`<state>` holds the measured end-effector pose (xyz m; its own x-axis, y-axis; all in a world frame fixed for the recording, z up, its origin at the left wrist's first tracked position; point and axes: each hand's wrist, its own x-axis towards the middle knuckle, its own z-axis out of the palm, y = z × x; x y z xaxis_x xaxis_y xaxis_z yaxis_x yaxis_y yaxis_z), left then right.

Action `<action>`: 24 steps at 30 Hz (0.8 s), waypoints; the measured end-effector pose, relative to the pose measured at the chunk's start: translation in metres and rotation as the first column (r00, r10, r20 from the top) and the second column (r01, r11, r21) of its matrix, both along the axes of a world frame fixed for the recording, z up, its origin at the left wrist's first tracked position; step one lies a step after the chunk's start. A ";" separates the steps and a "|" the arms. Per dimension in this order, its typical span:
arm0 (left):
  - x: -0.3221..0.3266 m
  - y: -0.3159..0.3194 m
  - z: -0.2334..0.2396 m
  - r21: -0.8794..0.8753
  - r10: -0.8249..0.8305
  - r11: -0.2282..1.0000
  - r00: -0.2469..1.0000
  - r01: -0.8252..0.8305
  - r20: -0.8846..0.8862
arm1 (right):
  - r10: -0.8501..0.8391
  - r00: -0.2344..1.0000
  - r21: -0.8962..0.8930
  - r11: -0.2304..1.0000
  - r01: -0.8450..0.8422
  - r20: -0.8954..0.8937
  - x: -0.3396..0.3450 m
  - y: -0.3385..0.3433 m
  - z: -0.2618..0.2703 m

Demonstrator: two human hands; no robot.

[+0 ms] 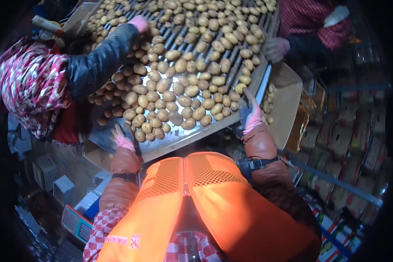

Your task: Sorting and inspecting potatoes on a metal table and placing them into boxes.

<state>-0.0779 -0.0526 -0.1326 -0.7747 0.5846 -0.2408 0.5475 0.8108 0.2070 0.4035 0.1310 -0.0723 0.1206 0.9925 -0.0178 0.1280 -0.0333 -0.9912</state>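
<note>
Many potatoes [183, 101] lie loose on a sorting table whose near part is a bare metal plate [177, 136] and whose far part is a rack of metal bars [231, 73]. My left hand [123, 139], in a pink and dark work glove, is at the plate's near left edge beside the closest potatoes. Its fingers are spread and I see nothing held in them. At the table's right front corner is my right hand [251, 113], gloved alike, fingers apart and pointing away from me. Its palm side is hidden.
On the left a co-worker's gloved hand [140, 23] reaches among the potatoes; another's gloved hand [276, 49] rests at the right rail. A cardboard box [286, 98] holding potatoes stands right of the table, another box [98, 154] below its left corner. Several cartons [334, 131] are stacked farther right.
</note>
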 end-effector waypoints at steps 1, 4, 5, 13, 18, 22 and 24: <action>0.003 0.003 0.005 0.017 0.023 1.000 1.000 -0.023 0.004 | 0.045 0.898 0.190 0.972 -0.141 0.437 -0.010 -0.002 0.000; 0.017 0.009 0.018 0.000 -0.005 1.000 1.000 0.005 0.027 | 0.372 0.195 -0.344 0.925 -0.162 0.908 -0.077 -0.022 0.018; 0.017 0.006 0.018 0.021 0.014 1.000 0.999 -0.014 0.032 | 0.328 0.179 -0.292 0.936 -0.198 0.928 -0.097 -0.032 0.019; 0.017 -0.003 0.010 0.145 -0.078 0.986 0.997 0.077 -0.004 | 0.237 0.008 -0.212 0.886 -0.413 0.972 -0.137 0.010 0.009; 0.020 0.002 0.030 0.153 -0.077 0.986 0.997 0.072 0.026 | 0.380 0.085 -0.315 0.856 -0.409 0.921 -0.136 0.019 0.037; 0.009 0.001 0.021 0.292 -0.034 0.957 0.993 0.001 0.109 | 0.568 0.556 -0.260 0.803 -0.537 0.606 -0.103 0.053 0.057; 0.005 0.001 0.006 0.266 -0.020 0.964 0.995 -0.006 0.095 | 0.539 0.662 -0.207 0.832 -0.514 0.522 -0.093 0.066 0.046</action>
